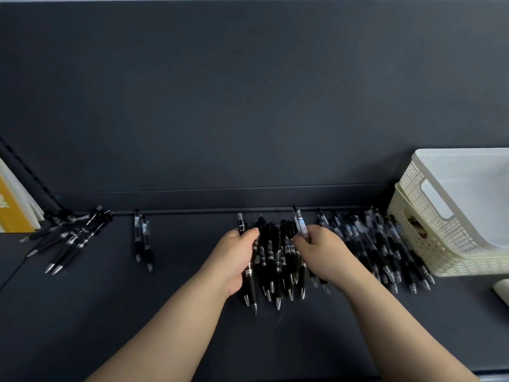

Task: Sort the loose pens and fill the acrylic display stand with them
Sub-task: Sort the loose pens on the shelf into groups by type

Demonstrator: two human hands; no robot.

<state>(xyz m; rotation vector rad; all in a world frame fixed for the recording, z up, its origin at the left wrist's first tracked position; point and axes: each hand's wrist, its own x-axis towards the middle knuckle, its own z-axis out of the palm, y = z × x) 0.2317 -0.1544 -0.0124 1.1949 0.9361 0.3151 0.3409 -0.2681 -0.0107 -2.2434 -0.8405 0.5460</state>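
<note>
Sorting on the table (pixel 192 321) was partly done. The largest heap (pixel 385 244) lay beside the stacked baskets (pixel 429 216). A black group (pixel 275 260) lay in the middle, and a smaller group (pixel 68 241) and a pair (pixel 143 241) lay further left. My left hand (pixel 234 257) gripped a black pen (pixel 241 224), fingers curled round it. My right hand (pixel 322 249) pinched a clear pen (pixel 300 221). No acrylic display stand was in view, so filling remained to be done. The heap was too blurred to count.

The dark matte counter (pixel 82 312) lies bare at near left and between the pair of clear pens (pixel 143 241) and the middle heap of black pens (pixel 275 260). Rightward, a heap of clear-barrelled pens (pixel 385 249) lies just beside stacked cream lattice plastic baskets (pixel 429 230), which block that end.
</note>
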